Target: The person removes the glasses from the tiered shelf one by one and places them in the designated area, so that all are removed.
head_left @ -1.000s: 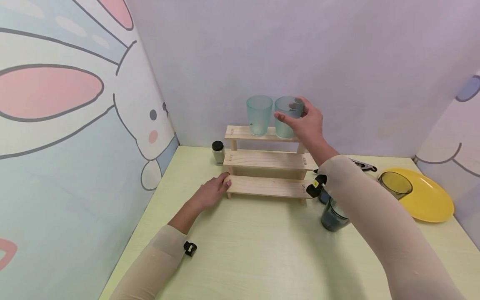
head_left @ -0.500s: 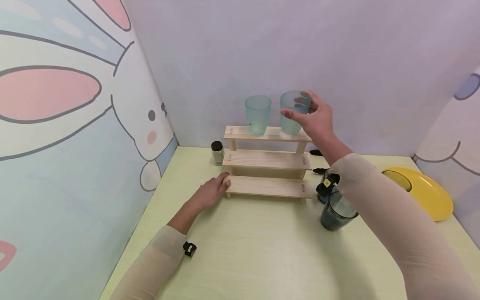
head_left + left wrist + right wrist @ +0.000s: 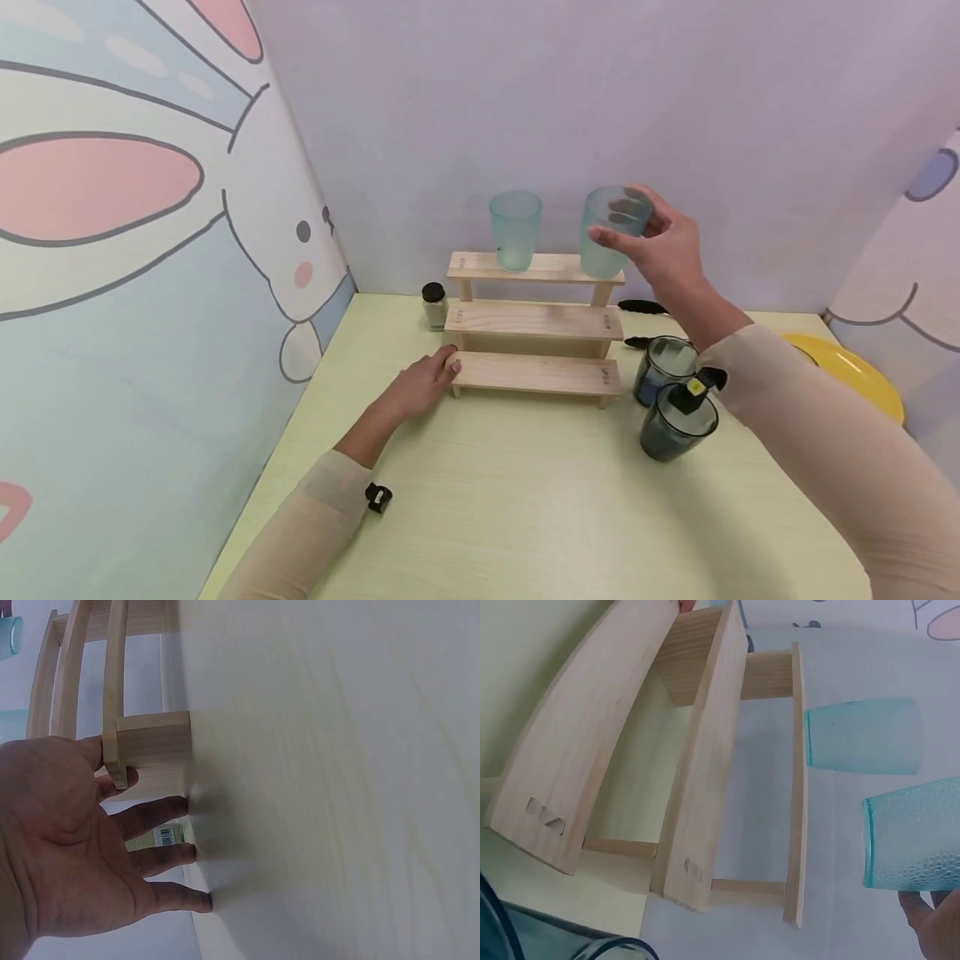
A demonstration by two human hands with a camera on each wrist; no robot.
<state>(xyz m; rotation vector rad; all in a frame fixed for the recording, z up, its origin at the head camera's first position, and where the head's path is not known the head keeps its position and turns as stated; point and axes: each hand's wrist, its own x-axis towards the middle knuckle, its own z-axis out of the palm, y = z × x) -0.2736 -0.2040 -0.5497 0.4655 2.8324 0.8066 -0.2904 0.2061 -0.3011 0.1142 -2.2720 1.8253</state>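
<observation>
A three-step wooden shelf stands against the back wall. My left hand pinches the left end of its lowest board between thumb and forefinger; in the left wrist view that hand's other fingers reach down to the tabletop. One translucent teal cup stands upright on the left of the top board. My right hand grips a second teal cup by its side, near the board's right end. In the right wrist view this held cup is raised off the top board.
Two dark glass cups stand right of the shelf, beneath my right wrist. Black-handled utensils lie behind them. A yellow plate is at the far right, partly behind my sleeve. A black-lidded jar stands left of the shelf.
My right hand and its cup have moved right, away from the other teal cup, and the cup has come off the board. My left hand has stayed in place.
</observation>
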